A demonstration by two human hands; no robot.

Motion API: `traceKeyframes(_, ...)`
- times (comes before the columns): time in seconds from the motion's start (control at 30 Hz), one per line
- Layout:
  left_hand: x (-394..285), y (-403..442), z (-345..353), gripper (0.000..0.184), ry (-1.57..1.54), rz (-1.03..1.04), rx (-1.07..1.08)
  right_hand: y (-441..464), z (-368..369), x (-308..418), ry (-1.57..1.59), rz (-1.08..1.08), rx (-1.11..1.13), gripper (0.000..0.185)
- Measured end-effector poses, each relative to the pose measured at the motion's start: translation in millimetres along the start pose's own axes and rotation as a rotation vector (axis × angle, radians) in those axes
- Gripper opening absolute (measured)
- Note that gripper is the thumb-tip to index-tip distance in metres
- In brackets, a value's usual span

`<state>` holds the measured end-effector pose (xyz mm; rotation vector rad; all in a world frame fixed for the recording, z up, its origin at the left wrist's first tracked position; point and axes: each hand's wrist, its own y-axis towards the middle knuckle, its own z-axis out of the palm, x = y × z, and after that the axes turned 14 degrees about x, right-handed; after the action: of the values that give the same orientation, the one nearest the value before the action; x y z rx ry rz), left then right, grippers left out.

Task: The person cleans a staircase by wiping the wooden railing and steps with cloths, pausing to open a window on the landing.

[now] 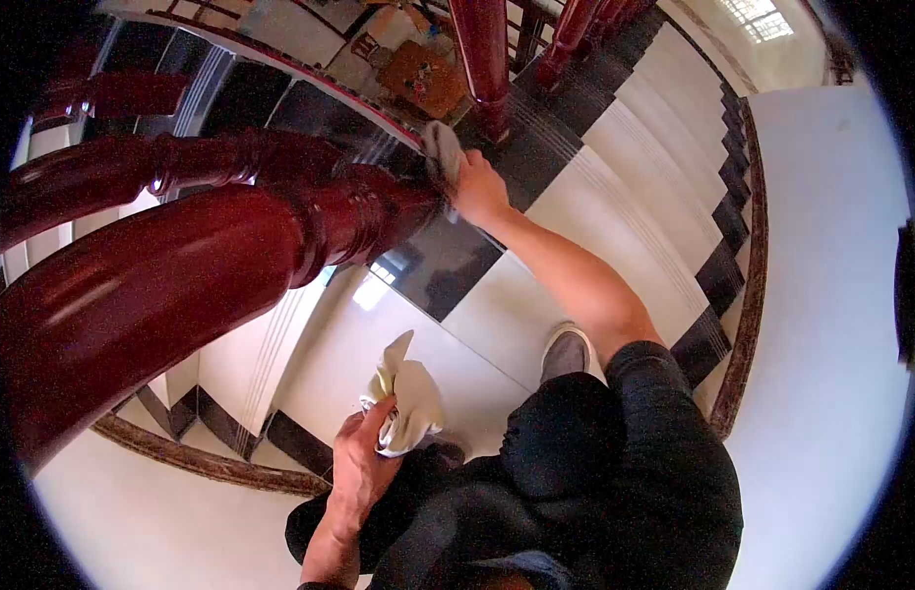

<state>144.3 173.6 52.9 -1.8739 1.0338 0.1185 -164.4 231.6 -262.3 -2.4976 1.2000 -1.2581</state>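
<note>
My right hand [480,187] stretches forward and presses a grey cloth [442,155] against the foot of a dark red baluster [369,211], by the black stair edge. The fingers are closed over the cloth, and part of it hangs below them. Close to my body, my left hand [364,452] grips a bunched cream cloth [408,403], held above the white step. One corner of that cloth sticks up. The thick, glossy red baluster runs from the left edge of the view to the cloth under my right hand.
White steps with black borders [625,206] curve up on the right beside a white wall [822,295] with a brown skirting [751,324]. More red balusters [482,59] stand at the top. Beyond the edge, a lower floor shows a wooden table [423,79]. My shoe [568,352] rests on a step.
</note>
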Motion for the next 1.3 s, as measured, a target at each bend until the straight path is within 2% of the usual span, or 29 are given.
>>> traceKeyframes(0.1,3.0,4.0,-4.4,0.054,0.006,0.020,0.033,-57.5,2.4,-48.9,-0.049,-0.046,0.030,0.058)
traceKeyframes(0.17,1.8,6.1,-8.9,0.055,0.015,0.049,0.023,-115.9,-0.8,-90.9,0.140,-0.003,0.004,0.053)
traceKeyframes(0.23,3.0,5.4,-6.1,0.055,0.017,0.074,0.013,-154.3,-0.2,-147.8,0.257,-0.107,0.096,0.057)
traceKeyframes(0.27,6.3,5.0,-6.9,0.056,0.035,0.082,0.020,-154.2,-5.1,-149.4,0.254,-0.102,0.093,0.057)
traceKeyframes(0.33,9.2,4.4,-5.7,0.057,0.060,0.101,0.040,-144.3,-27.9,-154.7,0.064,0.047,0.380,0.056)
traceKeyframes(0.37,10.9,4.3,-4.1,0.057,0.055,0.088,0.046,-128.0,-33.4,-140.6,0.034,-0.076,0.256,0.053)
traceKeyframes(0.43,12.1,5.9,-4.2,0.057,0.045,0.057,0.055,-65.3,-15.6,-107.9,0.284,-0.207,0.138,0.054)
traceKeyframes(0.47,11.9,5.1,-2.6,0.055,0.050,0.057,0.042,-31.2,-3.3,-91.7,0.198,-0.255,0.106,0.058)
traceKeyframes(0.5,12.1,4.9,-1.3,0.054,0.055,0.057,0.029,0.3,-8.1,-60.8,0.119,-0.151,0.195,0.058)
traceKeyframes(0.57,10.6,3.5,2.3,0.053,0.055,0.043,0.008,52.1,11.0,-27.8,0.144,-0.078,0.112,0.055)
traceKeyframes(0.7,8.3,3.5,0.5,0.051,0.044,0.025,0.008,17.9,-3.6,-20.4,0.184,0.023,0.127,0.053)
traceKeyframes(0.77,6.5,4.7,0.4,0.054,0.009,0.015,0.019,-20.6,15.0,-66.1,0.154,-0.067,0.073,0.057)
traceKeyframes(0.83,10.0,11.1,-1.6,0.054,0.028,0.046,0.024,-91.1,-0.1,-99.5,0.313,-0.179,0.057,0.057)
traceKeyframes(0.9,12.3,15.7,-1.5,0.055,0.028,0.048,0.050,-149.4,-10.4,-150.3,0.303,-0.163,0.134,0.050)
traceKeyframes(0.97,17.1,20.7,-0.1,0.056,0.022,0.057,0.058,-163.1,-57.8,-177.8,0.479,0.256,0.704,0.046)
traceKeyframes(1.0,18.5,23.1,0.3,0.056,0.019,0.064,0.067,-158.0,-59.3,-184.3,0.485,0.269,0.697,0.046)
traceKeyframes(1.07,19.7,25.2,3.9,0.057,0.058,0.088,0.070,-126.6,-59.8,-192.7,0.304,0.289,0.472,0.047)
traceKeyframes(1.13,20.0,23.9,4.5,0.058,0.050,0.051,0.093,-74.1,-63.1,-153.3,0.152,0.101,0.380,0.051)
traceKeyframes(1.2,23.0,21.8,7.9,0.059,0.037,0.053,0.090,-16.2,-47.0,-109.6,0.033,0.047,0.307,0.052)
traceKeyframes(1.3,18.6,12.9,6.5,0.054,0.022,-0.024,0.083,50.2,-44.6,-55.7,0.115,-0.055,0.348,0.061)
